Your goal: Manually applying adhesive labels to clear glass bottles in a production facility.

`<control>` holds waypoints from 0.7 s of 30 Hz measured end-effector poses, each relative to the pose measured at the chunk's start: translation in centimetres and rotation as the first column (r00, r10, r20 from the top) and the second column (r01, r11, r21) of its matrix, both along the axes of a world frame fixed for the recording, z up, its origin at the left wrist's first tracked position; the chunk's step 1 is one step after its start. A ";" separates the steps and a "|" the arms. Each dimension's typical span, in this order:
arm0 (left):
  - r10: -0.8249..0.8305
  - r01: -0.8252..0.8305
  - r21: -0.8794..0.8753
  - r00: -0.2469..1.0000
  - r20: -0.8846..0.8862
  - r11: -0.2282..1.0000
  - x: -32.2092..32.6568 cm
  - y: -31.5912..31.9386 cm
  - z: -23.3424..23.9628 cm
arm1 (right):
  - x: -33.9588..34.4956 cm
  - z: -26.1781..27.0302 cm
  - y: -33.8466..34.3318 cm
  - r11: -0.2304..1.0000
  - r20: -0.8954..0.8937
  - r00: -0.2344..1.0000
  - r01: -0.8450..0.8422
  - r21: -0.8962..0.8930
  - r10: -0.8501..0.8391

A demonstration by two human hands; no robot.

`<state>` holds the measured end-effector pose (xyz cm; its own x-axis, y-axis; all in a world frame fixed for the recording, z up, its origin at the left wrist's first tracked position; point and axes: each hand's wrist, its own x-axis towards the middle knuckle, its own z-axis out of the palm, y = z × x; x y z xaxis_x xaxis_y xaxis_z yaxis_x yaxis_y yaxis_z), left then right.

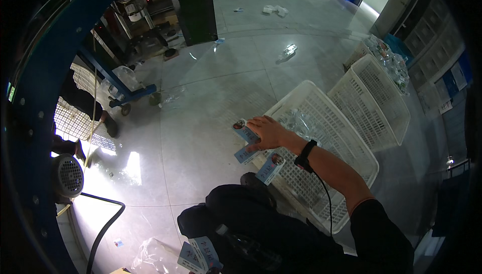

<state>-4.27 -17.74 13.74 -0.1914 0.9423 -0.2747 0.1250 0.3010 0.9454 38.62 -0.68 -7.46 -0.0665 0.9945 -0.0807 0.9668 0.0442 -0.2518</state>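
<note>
My right hand (265, 132), with a black strap and cable at the wrist, holds blue-and-white printed labels (246, 132) between fingers and thumb, over the near-left rim of a white plastic crate (371, 161). Another such label (270, 168) shows just below the hand, by the crate's rim. Clear plastic bottles (301, 123) lie in the far part of the crate. At the bottom edge, more labels (201, 255) are fanned out beside my dark-clothed leg; only a sliver of what seems to be my left hand shows there. A clear bottle with a pale cap (248, 244) lies against the dark clothing.
More white crates (372, 100) stand at the right, one filled with clear plastic. A bottle (290, 50) and scraps lie on the tiled floor. At the left are a blue machine frame (131, 95), a motor (69, 176), a black cable (107, 225) and another person's legs (81, 97).
</note>
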 end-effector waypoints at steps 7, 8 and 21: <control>-0.002 0.004 -0.020 0.994 0.109 1.000 -0.6 -0.4 -0.6 | -2.3 3.0 -1.9 0.893 -0.594 0.796 0.344 0.290 -0.114; 0.008 -0.006 -0.021 0.995 0.102 1.000 -0.8 -0.3 -0.7 | -3.5 3.5 -2.8 0.830 -0.709 0.695 0.461 0.313 -0.119; -0.172 0.261 -0.035 0.725 0.667 0.965 2.4 0.6 1.3 | -16.8 16.0 -13.3 0.917 -0.898 -0.211 -0.196 -0.347 -0.385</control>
<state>-1.87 -17.13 15.02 0.2824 0.8871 -0.3651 -0.4337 0.4575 0.7763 21.83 -13.97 8.54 -0.2579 0.9294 -0.2639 -0.4538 -0.3577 -0.8162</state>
